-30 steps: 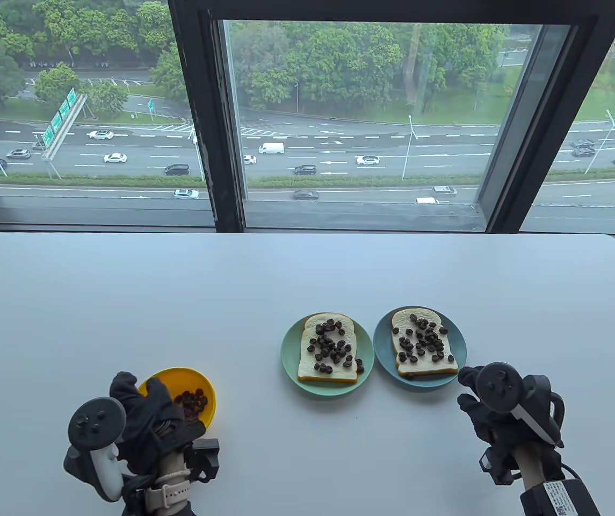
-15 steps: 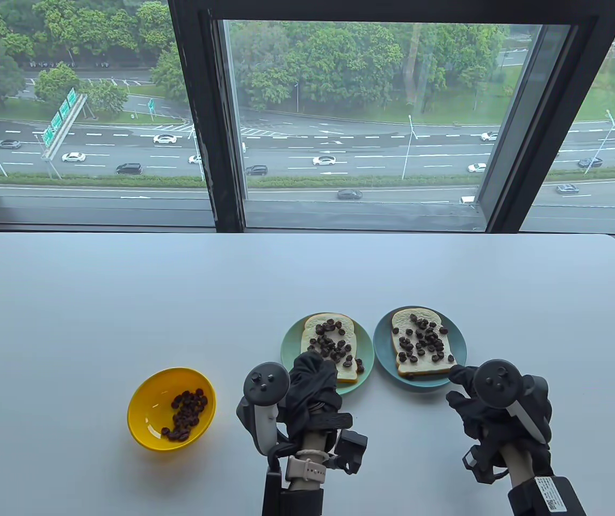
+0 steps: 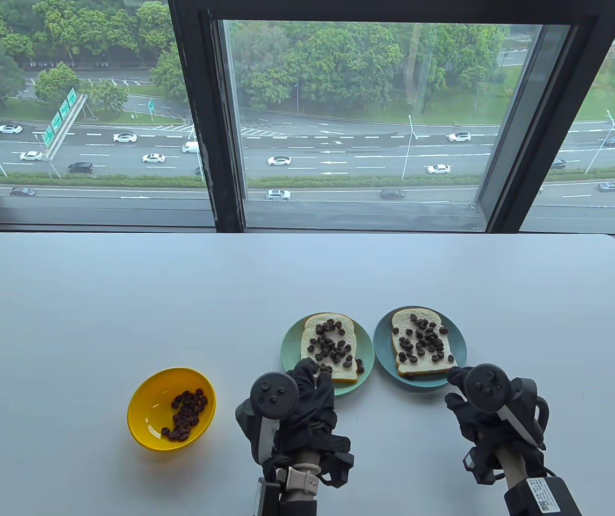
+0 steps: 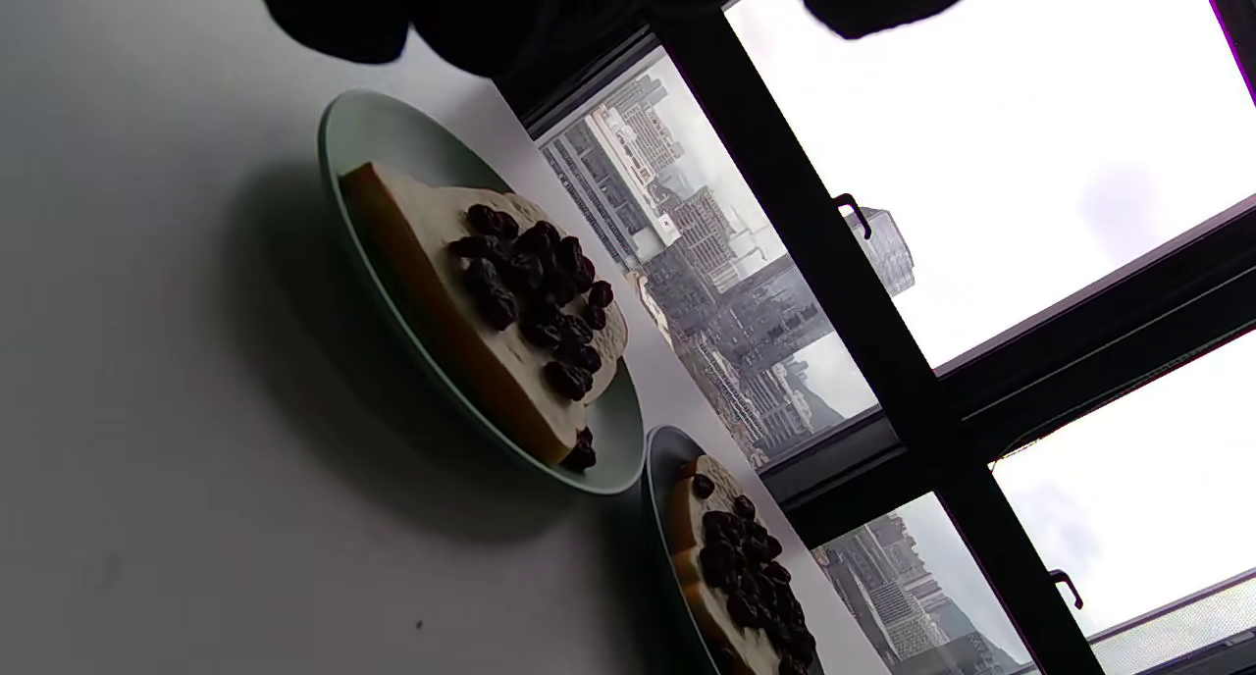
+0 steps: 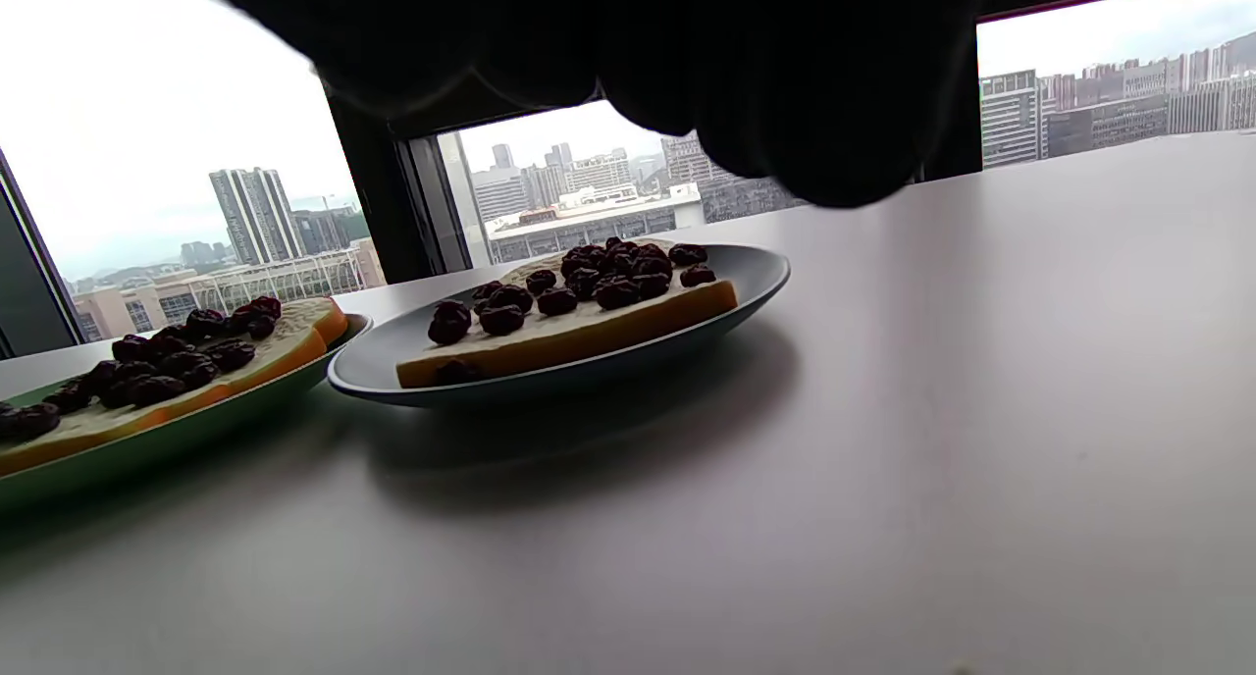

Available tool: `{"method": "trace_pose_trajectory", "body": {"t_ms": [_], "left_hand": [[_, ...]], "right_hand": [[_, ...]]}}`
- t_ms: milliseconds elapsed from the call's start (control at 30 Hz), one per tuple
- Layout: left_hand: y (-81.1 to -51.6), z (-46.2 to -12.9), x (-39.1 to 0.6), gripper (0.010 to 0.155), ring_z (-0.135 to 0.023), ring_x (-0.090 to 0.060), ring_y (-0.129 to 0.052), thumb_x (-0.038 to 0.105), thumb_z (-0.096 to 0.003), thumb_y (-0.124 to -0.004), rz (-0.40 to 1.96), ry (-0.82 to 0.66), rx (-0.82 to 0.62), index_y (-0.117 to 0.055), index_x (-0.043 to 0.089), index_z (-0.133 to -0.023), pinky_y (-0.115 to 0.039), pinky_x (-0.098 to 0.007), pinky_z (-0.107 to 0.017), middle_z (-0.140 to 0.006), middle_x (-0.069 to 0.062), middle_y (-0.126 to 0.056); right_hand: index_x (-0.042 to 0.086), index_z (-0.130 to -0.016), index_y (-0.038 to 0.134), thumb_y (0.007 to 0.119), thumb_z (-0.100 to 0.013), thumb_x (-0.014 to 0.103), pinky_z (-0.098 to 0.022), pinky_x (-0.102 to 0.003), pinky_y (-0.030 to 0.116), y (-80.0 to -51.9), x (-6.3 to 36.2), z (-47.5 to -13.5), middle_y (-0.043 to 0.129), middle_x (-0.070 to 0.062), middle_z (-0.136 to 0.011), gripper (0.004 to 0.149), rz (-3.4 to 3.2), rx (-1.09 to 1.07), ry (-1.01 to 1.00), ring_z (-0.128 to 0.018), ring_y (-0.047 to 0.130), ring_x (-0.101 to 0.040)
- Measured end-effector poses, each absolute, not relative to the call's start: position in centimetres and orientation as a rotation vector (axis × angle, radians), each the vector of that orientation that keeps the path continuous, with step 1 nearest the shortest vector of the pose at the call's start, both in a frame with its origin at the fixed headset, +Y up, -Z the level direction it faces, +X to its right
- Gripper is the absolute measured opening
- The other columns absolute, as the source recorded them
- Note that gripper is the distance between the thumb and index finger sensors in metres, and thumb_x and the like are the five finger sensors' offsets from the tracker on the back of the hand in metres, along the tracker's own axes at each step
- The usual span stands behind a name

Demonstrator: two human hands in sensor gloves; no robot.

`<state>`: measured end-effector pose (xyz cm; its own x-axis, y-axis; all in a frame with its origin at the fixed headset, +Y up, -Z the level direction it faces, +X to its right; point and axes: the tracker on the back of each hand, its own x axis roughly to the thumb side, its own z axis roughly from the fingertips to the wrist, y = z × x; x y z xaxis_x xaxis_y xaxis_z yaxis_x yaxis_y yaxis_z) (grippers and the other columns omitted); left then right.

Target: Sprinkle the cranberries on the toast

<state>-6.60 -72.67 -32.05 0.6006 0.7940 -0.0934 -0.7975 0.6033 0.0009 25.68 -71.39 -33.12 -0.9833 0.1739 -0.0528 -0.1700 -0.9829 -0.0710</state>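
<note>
Table view: cranberries [image 3: 332, 345] cover the toast [image 3: 328, 349] on the green plate [image 3: 290, 356]; left hand [image 3: 307, 400] hovers at its near edge, fingers bunched, contents hidden; right hand [image 3: 474, 408] curled, grip unclear; next, release over bare bread

Table view: high, angled down across white table [image 3: 124, 295] toward window at 12 o'clock. Left wrist view: low, rolled sideways, close on green plate [image 4: 373, 135]. Right wrist view: table-level, near blue plate [image 5: 756, 273]. Both plates shared throughout.
</note>
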Motion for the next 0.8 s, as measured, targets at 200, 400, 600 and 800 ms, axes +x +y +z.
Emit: {"method": "trace_pose_trajectory", "body": {"t_ms": [200, 400, 600, 800], "left_hand": [[-72.4, -32.3, -4.7, 0.059, -0.093, -0.036, -0.043, 0.047, -0.054, -0.062, 0.711, 0.037, -0.049, -0.034, 0.028, -0.103, -0.046, -0.059, -0.076, -0.106, -0.015, -0.034], [-72.1, -32.2, -3.9, 0.065, -0.1, -0.037, -0.024, 0.049, -0.0538, -0.061, 0.529, -0.002, -0.045, -0.025, 0.033, -0.105, -0.031, -0.06, -0.079, -0.111, -0.012, -0.017], [-72.4, -32.3, -3.3, 0.073, -0.101, -0.031, 0.016, 0.056, -0.0528, -0.059, 0.431, -0.025, -0.072, -0.008, 0.047, -0.105, -0.007, -0.061, -0.076, -0.111, -0.004, 0.012], [-72.5, -32.3, -3.1, 0.079, -0.092, -0.027, 0.035, 0.066, -0.05, -0.056, 0.322, -0.034, -0.089, 0.004, 0.056, -0.1, 0.008, -0.062, -0.069, -0.106, 0.001, 0.029]], "right_hand": [[0.031, -0.089, 0.058, 0.07, -0.038, 0.042, -0.051, -0.028, 0.083, -71.2, 24.4, -33.0, 0.059, -0.003, -0.093, 0.053, 3.193, 0.004, -0.28, -0.078, 0.076, -0.025], [0.03, -0.095, 0.042, 0.068, -0.039, 0.045, -0.062, -0.039, 0.071, -71.2, 24.2, -32.8, 0.041, -0.009, -0.099, 0.064, 3.232, 0.008, -0.327, -0.088, 0.06, -0.031], [0.03, -0.099, 0.017, 0.064, -0.039, 0.055, -0.069, -0.057, 0.051, -71.4, 24.3, -32.8, 0.01, -0.018, -0.101, 0.08, 3.314, -0.008, -0.353, -0.096, 0.027, -0.043], [0.032, -0.096, -0.003, 0.054, -0.037, 0.068, -0.067, -0.069, 0.037, -72.3, 24.4, -32.9, -0.007, -0.022, -0.097, 0.089, 3.462, -0.027, -0.3, -0.093, 0.01, -0.053]]}}
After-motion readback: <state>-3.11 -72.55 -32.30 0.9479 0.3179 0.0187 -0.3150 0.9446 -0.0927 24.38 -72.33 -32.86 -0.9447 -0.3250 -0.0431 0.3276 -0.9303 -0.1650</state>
